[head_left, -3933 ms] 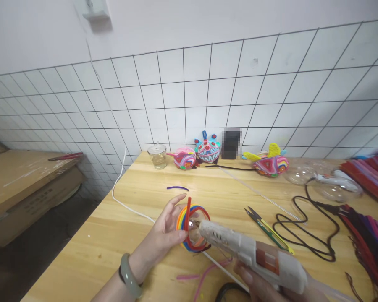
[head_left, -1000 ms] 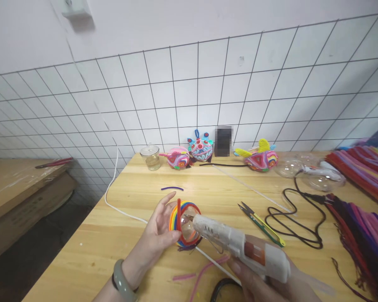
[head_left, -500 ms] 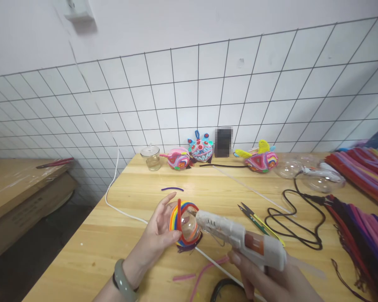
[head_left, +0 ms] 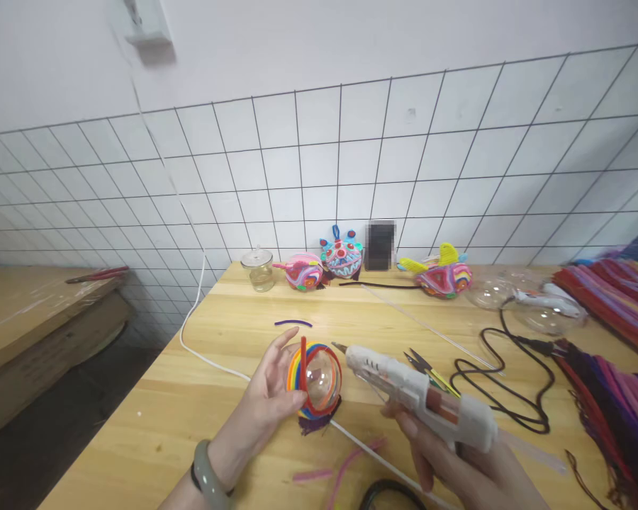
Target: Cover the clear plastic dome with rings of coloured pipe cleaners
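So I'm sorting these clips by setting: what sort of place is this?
Likely a small handicraft workbench: a wooden table against a tiled wall, piles of pipe cleaners, finished pipe-cleaner figures, and the right hand holding a glue gun beside the wrapped clear ball in the left hand.

- the left hand (head_left: 269,398) is bare, with no glove and no sleeve on the arm.
- a smooth, round, grey-green bangle (head_left: 206,479) sits on the left wrist.
- the right hand (head_left: 460,469) is bare too.
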A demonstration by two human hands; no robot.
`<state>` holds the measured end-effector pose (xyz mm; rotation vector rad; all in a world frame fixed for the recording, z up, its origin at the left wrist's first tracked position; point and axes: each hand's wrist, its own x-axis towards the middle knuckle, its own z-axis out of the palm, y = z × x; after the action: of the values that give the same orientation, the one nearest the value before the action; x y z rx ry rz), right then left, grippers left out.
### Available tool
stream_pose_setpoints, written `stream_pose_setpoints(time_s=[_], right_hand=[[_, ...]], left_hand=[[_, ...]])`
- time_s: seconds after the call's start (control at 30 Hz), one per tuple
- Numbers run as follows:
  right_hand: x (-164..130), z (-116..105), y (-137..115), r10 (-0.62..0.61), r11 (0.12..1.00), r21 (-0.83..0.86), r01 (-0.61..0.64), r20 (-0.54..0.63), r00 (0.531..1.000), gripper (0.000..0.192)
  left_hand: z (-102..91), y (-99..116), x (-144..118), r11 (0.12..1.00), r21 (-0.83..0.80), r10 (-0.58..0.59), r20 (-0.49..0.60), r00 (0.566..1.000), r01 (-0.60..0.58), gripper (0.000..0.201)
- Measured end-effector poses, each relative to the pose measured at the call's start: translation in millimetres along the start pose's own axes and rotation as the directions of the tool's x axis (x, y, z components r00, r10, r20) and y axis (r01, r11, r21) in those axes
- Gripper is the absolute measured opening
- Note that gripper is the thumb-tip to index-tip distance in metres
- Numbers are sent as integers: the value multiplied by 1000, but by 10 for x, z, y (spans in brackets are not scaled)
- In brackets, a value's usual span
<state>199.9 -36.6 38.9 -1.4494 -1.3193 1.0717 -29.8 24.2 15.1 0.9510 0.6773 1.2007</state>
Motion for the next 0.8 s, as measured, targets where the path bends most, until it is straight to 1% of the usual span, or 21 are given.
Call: stream_pose_setpoints(time_s=[0.07, 0.1, 0.17, 0.23, 0.27, 0.37, 0.43, 0.5, 0.6, 0.8], right_hand=[[75, -19, -15, 1, 997, -71, -5, -56, 998, 35], [124, -38, -8, -17, 991, -130, 7, -78, 997, 35], [240, -88, 39, -114, 960, -264, 88, -87, 990, 31], [357, -139, 130, -277, 889, -383, 250, -18, 961, 22], [409, -157, 187, -308, 856, -429, 289, 27, 951, 20], [519, -176, 366, -290, 771, -570, 283, 82, 954, 24], [558, -159, 465, -299, 706, -645, 293, 103, 949, 25], [581, -130, 541, -335, 657, -684, 317, 112, 936, 30], [604, -83, 625, -376, 623, -707, 335, 104, 921, 37], [624, -4, 745, -435, 553, -749, 364, 114, 893, 40]], left_hand=[[-9, -1, 6, 1000, -1, 10, -11, 1000, -10, 74], [-11, -3, 7, 1000, -4, 19, -13, 1000, -19, 73], [-5, -3, 5, 999, -5, 34, -7, 999, -34, 71], [16, 3, -5, 999, 1, 43, 16, 999, -43, 71], [31, 9, -12, 999, 9, 46, 28, 999, -47, 73], [73, 28, -31, 997, 32, 71, 49, 996, -73, 75], [87, 37, -37, 995, 39, 91, 51, 995, -93, 76], [88, 42, -37, 993, 39, 108, 51, 993, -110, 75], [84, 52, -36, 992, 30, 118, 43, 992, -119, 72], [99, 52, -38, 996, 16, 91, 24, 996, -92, 70]])
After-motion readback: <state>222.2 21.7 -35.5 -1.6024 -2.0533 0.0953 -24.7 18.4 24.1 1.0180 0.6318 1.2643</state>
